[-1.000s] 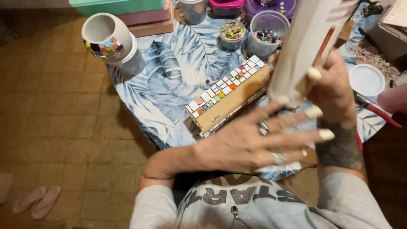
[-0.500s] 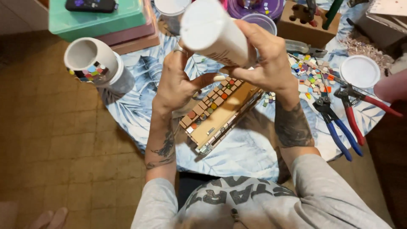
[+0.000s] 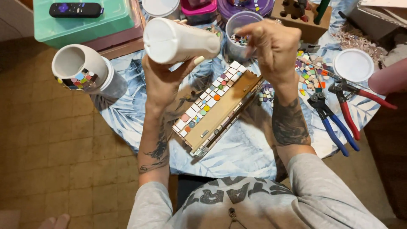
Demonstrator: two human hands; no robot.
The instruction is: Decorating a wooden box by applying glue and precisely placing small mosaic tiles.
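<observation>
Above the wooden box (image 3: 218, 111), left of centre, my left hand (image 3: 163, 82) clasps the white tube (image 3: 180, 41) around its middle. The tube lies nearly level, flat base turned toward me, its far end pointing right toward my other hand. Fingers wrap behind it, thumb across the front; a firm grasp, no slack.

To do this well, I judge: keep the tube steady and level over the box, wrist quiet, so the right hand can work its far end without the tube twisting in my palm. Hold near the middle, not the tip, so the end stays free.

Farther left of the box, on the leaf-print tablecloth (image 3: 178, 68), a white cylindrical pot (image 3: 80, 68) lies tipped, with coloured tiles stuck on its side. Behind it sits a green lidded bin (image 3: 85, 21) with a black remote (image 3: 75, 9) on top.

The box itself sits slantwise below both hands, its top edge lined with white and coloured mosaic tiles.

Right of the box and above it, my right hand (image 3: 273, 48) is raised, fingertips pinched together near the tube's far end. I cannot tell whether anything small sits in that pinch, or whether it touches the tube.

Right of the box on the cloth: loose tile pieces (image 3: 311, 76), blue-handled nippers (image 3: 333, 125), red-handled nippers (image 3: 352, 106), a white round lid (image 3: 354, 65).
</observation>
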